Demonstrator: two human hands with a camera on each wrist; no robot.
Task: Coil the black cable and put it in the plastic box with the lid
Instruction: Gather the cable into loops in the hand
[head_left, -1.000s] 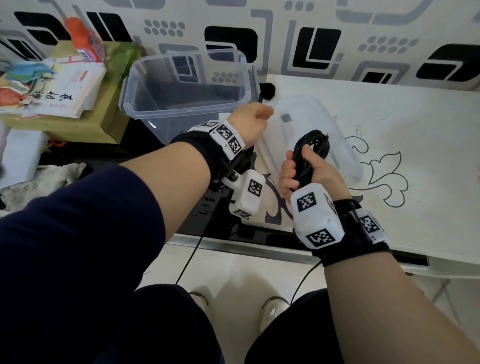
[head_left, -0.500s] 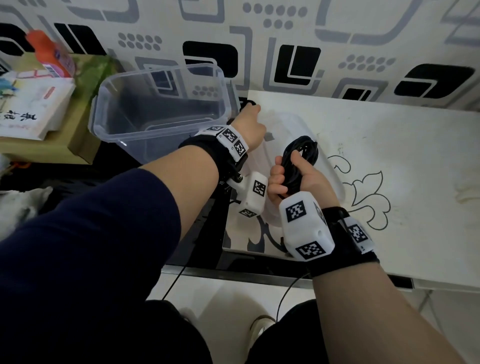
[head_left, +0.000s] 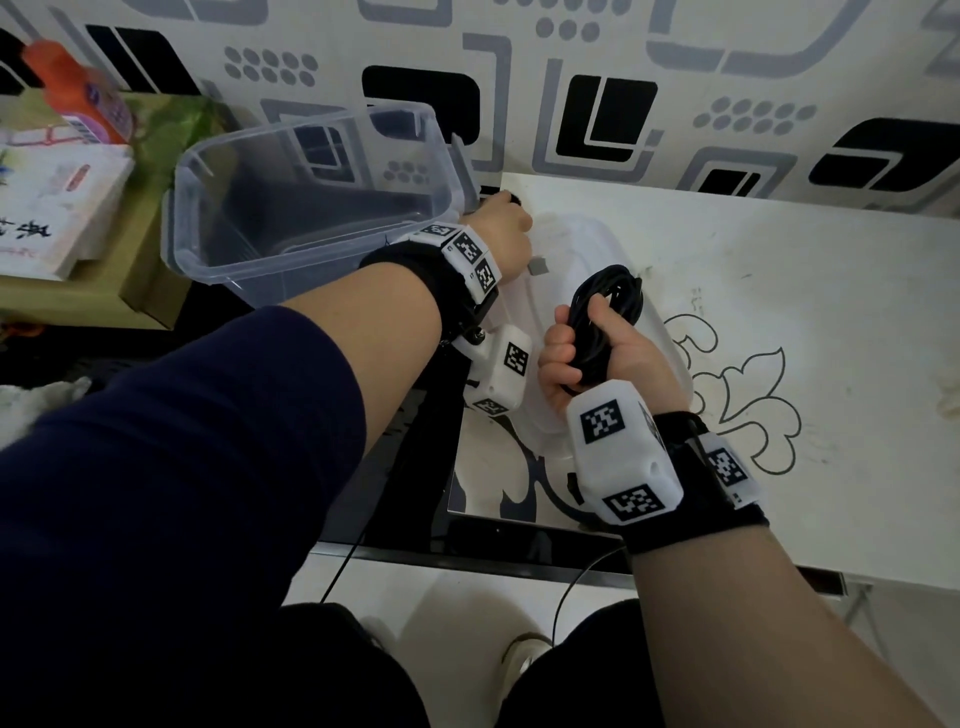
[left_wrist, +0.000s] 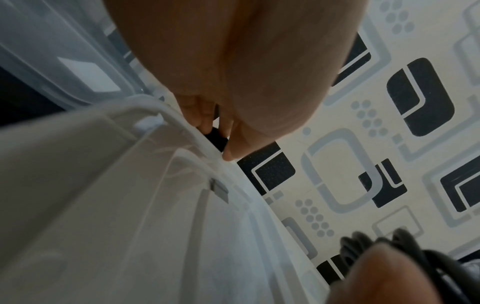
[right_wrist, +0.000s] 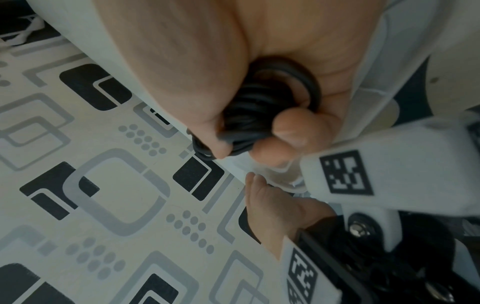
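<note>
My right hand (head_left: 587, 358) grips the coiled black cable (head_left: 613, 293) upright over the clear lid (head_left: 597, 244), which lies flat on the white table (head_left: 779, 322). In the right wrist view the cable's loops (right_wrist: 257, 107) sit bunched between thumb and fingers. My left hand (head_left: 506, 228) reaches to the lid's far edge, beside the clear plastic box (head_left: 218, 171). There its fingertips (left_wrist: 228, 152) pinch the cable's black end (left_wrist: 215, 136). The box stands open at the upper left with nothing inside.
Books (head_left: 47, 208) and an orange bottle (head_left: 78, 98) rest on a yellowish carton (head_left: 130, 270) left of the box. A patterned wall (head_left: 675, 78) runs close behind the table. A dark glossy surface (head_left: 405, 467) lies under my left forearm. Thin wires hang from both wrists toward the floor.
My left hand has reached forward to the cable's black end at the table's back edge and closed on it. The right hand keeps hold of the coil; the head view has shifted.
</note>
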